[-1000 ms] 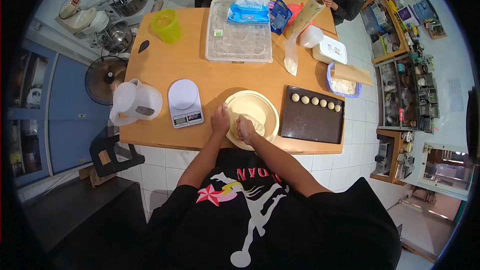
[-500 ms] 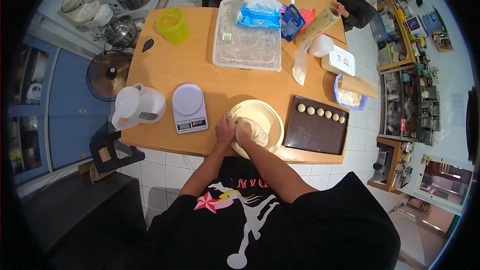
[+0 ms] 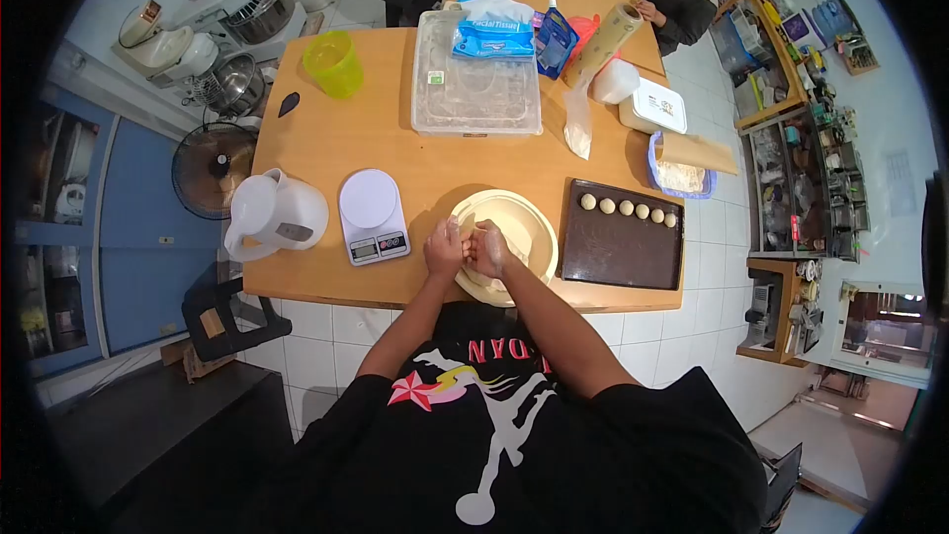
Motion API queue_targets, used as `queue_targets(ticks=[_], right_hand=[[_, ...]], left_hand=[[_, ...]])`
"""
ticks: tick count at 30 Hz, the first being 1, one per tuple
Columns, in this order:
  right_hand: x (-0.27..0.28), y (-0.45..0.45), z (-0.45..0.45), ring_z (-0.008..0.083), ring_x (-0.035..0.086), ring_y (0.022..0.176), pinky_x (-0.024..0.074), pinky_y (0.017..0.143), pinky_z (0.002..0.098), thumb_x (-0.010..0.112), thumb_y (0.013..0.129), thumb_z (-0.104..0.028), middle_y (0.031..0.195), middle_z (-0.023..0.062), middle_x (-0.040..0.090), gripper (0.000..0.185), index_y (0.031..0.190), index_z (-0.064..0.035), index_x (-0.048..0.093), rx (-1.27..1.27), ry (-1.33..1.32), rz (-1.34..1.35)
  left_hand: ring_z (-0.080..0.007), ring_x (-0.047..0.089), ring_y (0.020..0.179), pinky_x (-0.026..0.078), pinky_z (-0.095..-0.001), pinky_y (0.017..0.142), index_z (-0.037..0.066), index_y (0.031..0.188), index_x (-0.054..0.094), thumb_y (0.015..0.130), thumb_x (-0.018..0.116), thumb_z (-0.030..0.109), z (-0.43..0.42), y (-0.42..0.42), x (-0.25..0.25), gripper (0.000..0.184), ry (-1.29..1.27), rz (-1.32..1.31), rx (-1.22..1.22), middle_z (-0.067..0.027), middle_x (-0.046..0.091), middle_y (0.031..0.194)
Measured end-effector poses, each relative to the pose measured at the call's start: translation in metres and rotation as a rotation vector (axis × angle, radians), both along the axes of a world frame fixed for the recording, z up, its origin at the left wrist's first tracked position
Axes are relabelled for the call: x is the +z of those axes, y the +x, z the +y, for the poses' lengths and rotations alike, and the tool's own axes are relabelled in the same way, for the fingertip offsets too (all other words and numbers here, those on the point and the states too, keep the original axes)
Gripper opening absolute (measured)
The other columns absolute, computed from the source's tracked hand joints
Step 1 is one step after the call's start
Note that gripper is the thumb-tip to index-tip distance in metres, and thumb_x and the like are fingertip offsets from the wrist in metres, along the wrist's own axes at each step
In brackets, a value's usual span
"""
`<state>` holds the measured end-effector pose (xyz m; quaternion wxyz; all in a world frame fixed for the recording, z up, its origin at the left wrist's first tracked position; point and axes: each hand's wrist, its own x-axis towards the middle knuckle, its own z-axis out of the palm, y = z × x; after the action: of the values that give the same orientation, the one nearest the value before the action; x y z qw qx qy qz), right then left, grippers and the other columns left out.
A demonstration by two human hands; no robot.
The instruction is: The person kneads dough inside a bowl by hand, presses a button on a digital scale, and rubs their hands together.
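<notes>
Cream-coloured bowl [image 3: 549, 240], centre of the head view; pale dough [image 3: 514, 251] in it, partly hidden. Left hand [image 3: 445, 248] and right hand [image 3: 485, 248] close together, fingers curled inward; can't tell what they pinch. Looks like dough-working; any further squeeze wants a steady bowl. Dough's direction and long axis: can't tell, hands cover too much.

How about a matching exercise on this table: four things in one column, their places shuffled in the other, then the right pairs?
1. Digital kitchen scale
2. Tissue pack
3. Dough balls
4. White pitcher

A. In a row on the dark baking tray
B. Just left of the scale
C. Atop the clear plastic box
D. Between pitcher and cream bowl

Pairs: 1-D, 2-C, 3-A, 4-B
</notes>
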<state>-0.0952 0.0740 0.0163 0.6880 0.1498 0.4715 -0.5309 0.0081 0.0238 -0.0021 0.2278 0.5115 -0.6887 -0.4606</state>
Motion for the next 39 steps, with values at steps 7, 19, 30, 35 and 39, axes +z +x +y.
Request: queue_targets(ticks=[7, 19, 30, 35, 39], right_hand=[[0.005, -0.028, 0.069, 0.0143, 0.028, 0.037, 0.0212, 0.037, 0.0285, 0.033, 0.09, -0.037, 0.048, 0.0002, 0.034, 0.041, 0.058, -0.0133, 0.045, 0.503, 0.007, 0.373], [-0.034, -0.042, 0.052, 0.0152, 0.024, 0.034, 0.0194, 0.034, 0.0317, 0.039, 0.084, -0.035, 0.044, -0.0015, 0.026, 0.035, 0.053, -0.0207, 0.033, -0.215, 0.292, 0.174], [-0.036, -0.028, 0.04, 0.0403, 0.065, 0.076, 0.0472, 0.077, 0.0468, 0.041, 0.089, -0.039, 0.083, 0.0283, 0.066, 0.056, 0.089, 0.0117, 0.064, 0.145, 0.602, 1.093], [-0.046, -0.037, 0.051, 0.0412, 0.064, 0.079, 0.0477, 0.073, 0.0476, 0.045, 0.087, -0.037, 0.082, 0.0312, 0.063, 0.049, 0.082, 0.0085, 0.064, 0.376, 0.33, 1.305], [-0.072, -0.054, 0.058, 0.0422, 0.064, 0.089, 0.0489, 0.076, 0.0468, 0.044, 0.09, -0.034, 0.09, 0.0315, 0.064, 0.047, 0.087, 0.0074, 0.065, 0.691, 0.168, 1.344]], left_hand=[[-0.0465, 0.058, 0.08, 0.044, -0.0548, 0.072, 0.003, 0.09, 0.059, 0.099, 0.043, 0.034, 0.001, -0.001, -0.024, 0.036, -0.241, -0.067, 0.016, -0.025, 0.062, 0.082], [-0.0457, 0.059, 0.078, 0.044, -0.0546, 0.07, 0.002, 0.086, 0.056, 0.098, 0.044, 0.035, -0.005, 0.004, -0.032, 0.037, -0.198, -0.208, -0.059, -0.0246, 0.062, 0.081], [-0.0461, 0.059, 0.079, 0.044, -0.0552, 0.071, 0.002, 0.085, 0.055, 0.098, 0.042, 0.038, -0.002, 0.002, -0.018, 0.041, -0.167, -0.244, -0.038, -0.0257, 0.062, 0.081], [-0.0467, 0.059, 0.079, 0.045, -0.0551, 0.072, 0.002, 0.086, 0.057, 0.098, 0.043, 0.04, -0.003, 0.002, -0.021, 0.042, -0.158, -0.297, -0.036, -0.0257, 0.063, 0.082], [-0.0469, 0.059, 0.078, 0.045, -0.055, 0.071, 0.002, 0.087, 0.058, 0.097, 0.044, 0.041, 0.0, -0.003, -0.014, 0.042, -0.205, -0.268, 0.035, -0.0255, 0.063, 0.082]])
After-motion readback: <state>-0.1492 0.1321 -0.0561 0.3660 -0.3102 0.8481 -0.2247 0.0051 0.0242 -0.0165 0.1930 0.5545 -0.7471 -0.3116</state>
